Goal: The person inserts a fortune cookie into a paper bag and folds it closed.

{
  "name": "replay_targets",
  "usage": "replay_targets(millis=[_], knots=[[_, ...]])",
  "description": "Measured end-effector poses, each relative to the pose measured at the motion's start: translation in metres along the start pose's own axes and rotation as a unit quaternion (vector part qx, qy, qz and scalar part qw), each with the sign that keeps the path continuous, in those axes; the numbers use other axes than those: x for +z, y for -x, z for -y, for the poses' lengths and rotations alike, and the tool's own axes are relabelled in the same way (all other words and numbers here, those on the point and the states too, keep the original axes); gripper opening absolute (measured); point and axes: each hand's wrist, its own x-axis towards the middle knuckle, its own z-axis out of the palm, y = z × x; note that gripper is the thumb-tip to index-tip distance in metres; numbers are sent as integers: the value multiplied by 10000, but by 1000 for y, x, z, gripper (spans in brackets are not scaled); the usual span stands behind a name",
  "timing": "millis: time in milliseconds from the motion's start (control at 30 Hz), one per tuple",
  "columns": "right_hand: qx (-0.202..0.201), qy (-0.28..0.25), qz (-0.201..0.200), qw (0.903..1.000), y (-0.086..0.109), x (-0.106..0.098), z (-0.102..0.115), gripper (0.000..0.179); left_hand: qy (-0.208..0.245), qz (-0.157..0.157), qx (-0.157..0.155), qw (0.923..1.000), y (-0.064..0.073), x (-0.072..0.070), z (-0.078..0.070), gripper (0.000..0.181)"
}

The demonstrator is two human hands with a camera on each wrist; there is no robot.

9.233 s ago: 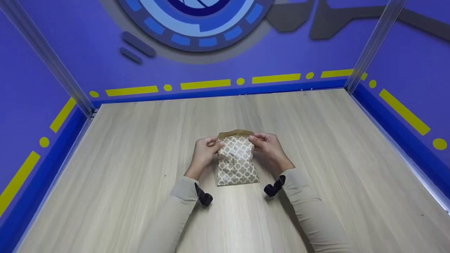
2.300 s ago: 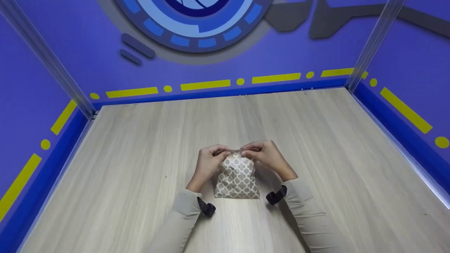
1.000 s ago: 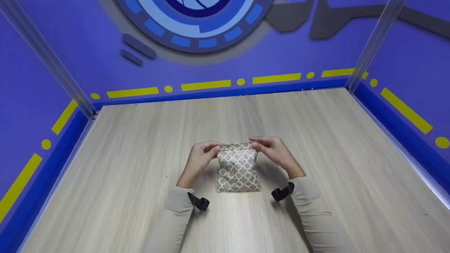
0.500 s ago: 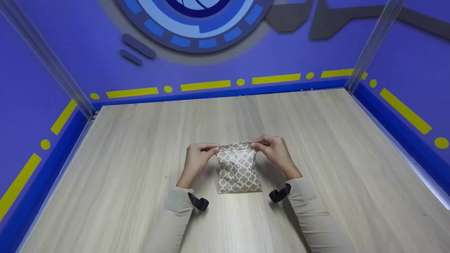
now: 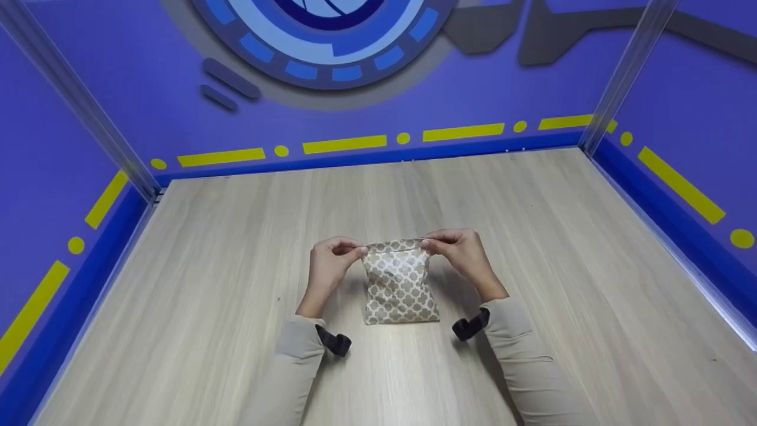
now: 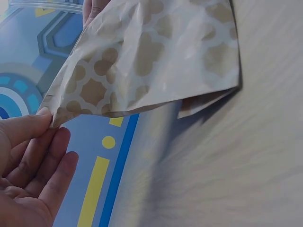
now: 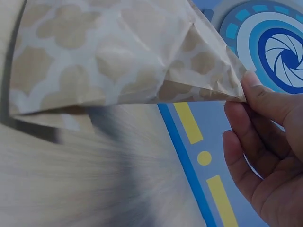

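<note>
A small paper bag (image 5: 400, 287) with a tan and white quatrefoil pattern stands in the middle of the head view. Its top is folded over into a narrow band, and its bottom edge meets the table. My left hand (image 5: 327, 269) pinches the left end of the fold between thumb and forefinger. At the other end, my right hand (image 5: 466, 257) pinches the right corner the same way. Both wrist views show the bag (image 6: 137, 61) creased and stretched toward the pinched corners. What is inside the bag is hidden.
The light wood table (image 5: 225, 236) spreads around the bag on all sides. Blue panels (image 5: 508, 89) with yellow markings enclose its back and sides, with metal posts (image 5: 627, 77) at the far corners. A black wrist camera (image 5: 470, 325) hangs at each cuff.
Earlier the bag's top stood unfolded with its brown inside showing; now it is folded down in a band. The hands came together at the top, then spread to its ends. Lately they barely move.
</note>
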Motion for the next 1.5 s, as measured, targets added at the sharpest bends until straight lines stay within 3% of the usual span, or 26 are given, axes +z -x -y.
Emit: replay_targets(millis=[233, 433, 800, 1067, 1233, 1500], knots=[[256, 83, 55, 9996, -3, -1, -6, 21, 356, 125, 66, 9993, 1, 4, 4, 12], [452, 229, 32, 9987, -11, -1, -29, 26, 209, 116, 181, 9996, -1, 10, 8, 11], [519, 552, 77, 9971, -22, 1, -34, 38, -199, 5, 104, 9997, -13, 20, 11, 17], [467, 780, 45, 9958, -28, 3, -39, 42, -205, -42, -73, 9998, -20, 21, 9, 19], [370, 723, 19, 9967, -29, 2, -43, 43, -165, 278, -254, 9992, -22, 23, 9, 22], [724, -14, 449, 9964, -27, 2, -39, 45, -347, 1035, -363, 9934, -23, 22, 10, 34]])
